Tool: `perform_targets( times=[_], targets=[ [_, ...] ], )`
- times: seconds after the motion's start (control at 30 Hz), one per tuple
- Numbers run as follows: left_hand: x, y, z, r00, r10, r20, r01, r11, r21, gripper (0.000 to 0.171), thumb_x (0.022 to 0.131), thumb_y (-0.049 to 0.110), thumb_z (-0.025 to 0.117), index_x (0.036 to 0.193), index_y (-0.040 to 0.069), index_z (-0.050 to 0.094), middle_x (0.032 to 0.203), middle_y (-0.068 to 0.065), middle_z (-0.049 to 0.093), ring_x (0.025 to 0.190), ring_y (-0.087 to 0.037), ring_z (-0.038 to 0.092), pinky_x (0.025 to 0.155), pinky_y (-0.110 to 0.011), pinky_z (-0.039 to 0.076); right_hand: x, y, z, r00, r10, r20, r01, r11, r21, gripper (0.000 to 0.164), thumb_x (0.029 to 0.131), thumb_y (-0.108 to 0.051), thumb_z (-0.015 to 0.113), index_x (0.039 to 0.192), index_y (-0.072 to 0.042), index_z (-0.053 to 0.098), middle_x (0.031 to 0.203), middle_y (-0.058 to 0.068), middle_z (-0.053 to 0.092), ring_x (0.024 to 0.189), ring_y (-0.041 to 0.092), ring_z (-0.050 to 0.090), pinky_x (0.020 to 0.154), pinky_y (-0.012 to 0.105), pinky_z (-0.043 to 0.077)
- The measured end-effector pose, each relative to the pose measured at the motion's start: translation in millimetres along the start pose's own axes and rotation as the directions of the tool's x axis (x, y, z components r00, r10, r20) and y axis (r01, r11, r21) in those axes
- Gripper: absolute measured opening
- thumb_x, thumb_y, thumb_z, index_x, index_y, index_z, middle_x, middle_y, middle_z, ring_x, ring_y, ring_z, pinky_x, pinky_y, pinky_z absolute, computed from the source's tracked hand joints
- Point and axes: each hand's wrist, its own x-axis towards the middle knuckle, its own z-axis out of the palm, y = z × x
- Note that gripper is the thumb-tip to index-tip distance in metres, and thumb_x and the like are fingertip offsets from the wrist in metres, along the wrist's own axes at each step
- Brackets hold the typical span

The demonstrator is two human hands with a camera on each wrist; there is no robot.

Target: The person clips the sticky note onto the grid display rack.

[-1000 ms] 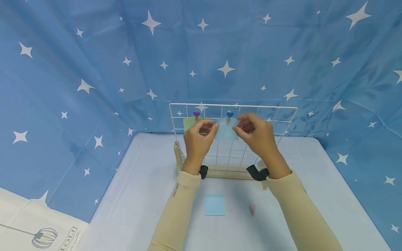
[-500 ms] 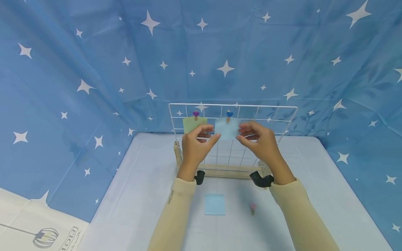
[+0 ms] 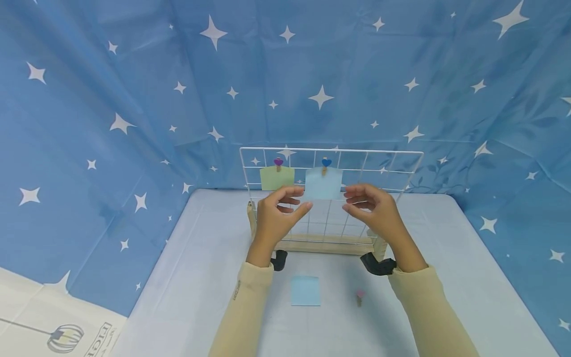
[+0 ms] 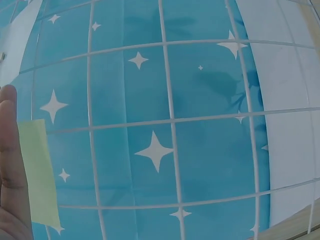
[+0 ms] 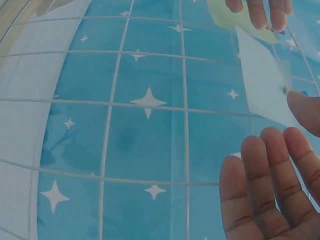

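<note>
A blue paper note hangs on the white wire grid, held by a clip with a blue heart. To its left hangs a green note under a clip with a purple heart. My left hand is just below and left of the blue note, thumb and fingers apart, nothing between them. On the other side my right hand stands off the note, its fingers loosely bent and holding nothing. In the right wrist view the fingers are spread below the hanging blue note.
A blue square of paper lies on the white table. Right of it is a small clip with a pink heart. The grid stands in a wooden base. A star-patterned blue cloth rises behind.
Both hands have drawn down and outward from the blue note, their fingers parting from its edges. The note stays hanging on the grid.
</note>
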Motion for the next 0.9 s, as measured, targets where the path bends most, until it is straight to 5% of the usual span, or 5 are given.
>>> perform_targets(
  times=[0.6,0.9],
  targets=[
    [-27.2,-15.1,-1.7,0.990,-0.091,0.111,0.096,0.994,-0.048,0.033,0.084,0.025,0.082,0.114,0.018,0.072,0.112,0.004,0.071,0.094,-0.018,0.069,0.075,-0.032,0.059,-19.6,16.0,3.4,0.997,0.077,0.032,-0.078,0.996,0.037,0.033,0.088,-0.006,0.076,0.120,-0.002,0.066,0.112,0.014,0.068,0.092,0.008,0.066,0.081,0.015,0.053],
    [-43.0,-25.1,-1.3,0.977,-0.171,0.126,0.181,0.981,-0.072,0.031,0.085,0.023,0.082,0.113,0.017,0.072,0.112,-0.001,0.071,0.096,-0.020,0.068,0.083,-0.047,0.057,-27.2,24.2,4.7,0.994,0.097,0.053,-0.100,0.993,0.059,0.031,0.089,-0.004,0.075,0.118,0.001,0.066,0.110,0.015,0.067,0.091,0.007,0.066,0.080,0.018,0.054]
  ],
)
